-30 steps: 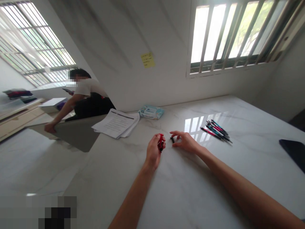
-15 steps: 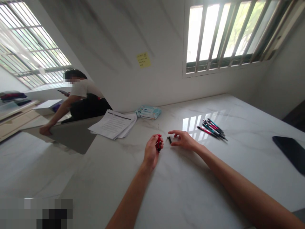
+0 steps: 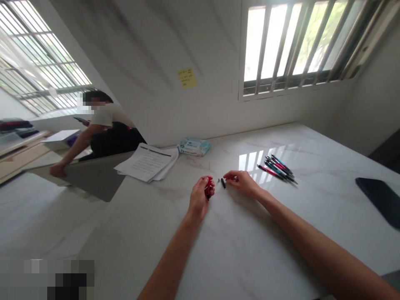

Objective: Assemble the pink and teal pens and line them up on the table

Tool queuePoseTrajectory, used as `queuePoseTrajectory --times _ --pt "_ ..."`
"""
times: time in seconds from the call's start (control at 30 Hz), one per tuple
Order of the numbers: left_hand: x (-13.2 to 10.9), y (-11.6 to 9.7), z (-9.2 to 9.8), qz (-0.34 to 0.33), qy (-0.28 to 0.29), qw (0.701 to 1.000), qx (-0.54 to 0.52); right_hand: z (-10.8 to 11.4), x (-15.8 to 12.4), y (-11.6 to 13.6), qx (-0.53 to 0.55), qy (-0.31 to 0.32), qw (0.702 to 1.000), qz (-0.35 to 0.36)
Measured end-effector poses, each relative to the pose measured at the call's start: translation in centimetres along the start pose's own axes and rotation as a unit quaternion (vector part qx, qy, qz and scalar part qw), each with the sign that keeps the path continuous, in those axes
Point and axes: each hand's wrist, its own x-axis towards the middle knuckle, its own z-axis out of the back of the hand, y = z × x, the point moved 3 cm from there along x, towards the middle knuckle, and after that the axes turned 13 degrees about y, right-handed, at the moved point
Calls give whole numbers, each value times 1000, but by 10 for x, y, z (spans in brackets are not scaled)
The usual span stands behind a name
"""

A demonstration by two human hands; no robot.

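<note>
Black and short, one cylinder (image 3: 223, 183) lies on the white marbled bench (image 3: 250, 254) beside the right hand (image 3: 243, 182), its fingers narrower than earlier, pinch unclear. The left hand (image 3: 200, 192) grips one red-and-black object (image 3: 208, 183); one tiny silvery piece (image 3: 218, 181) lies between.

Daylight through the right-hand barred window (image 3: 281, 46) burns out white and glares on the marble-patterned tabletop (image 3: 250, 250). The wall (image 3: 215, 110) looks dim; lens distortion stretches the edges.

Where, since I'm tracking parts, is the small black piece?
In the head view, the small black piece lies right of centre, between the left hand and right hand, nearer the right.
</note>
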Motion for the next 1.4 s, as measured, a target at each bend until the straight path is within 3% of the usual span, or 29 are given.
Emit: queuePoseTrajectory --times 0.53,0.93,1.07,1.23,1.4 --pt "2 3 2 1 1 1000 15 -5 1 7 48 17 998 23" --pt "1 5 -1 2 3 1000 15 -4 2 4 22 6 1000 10" --pt "2 8 -2 1 10 1000 30 -3 4 14 112 -15 994 11" --pt "3 15 -5 9 56 994 98 -13 3 35 294 -8 955 30" --pt "3 16 -9 -7 85 979 187 -18 0 41 344 -2 939 15"
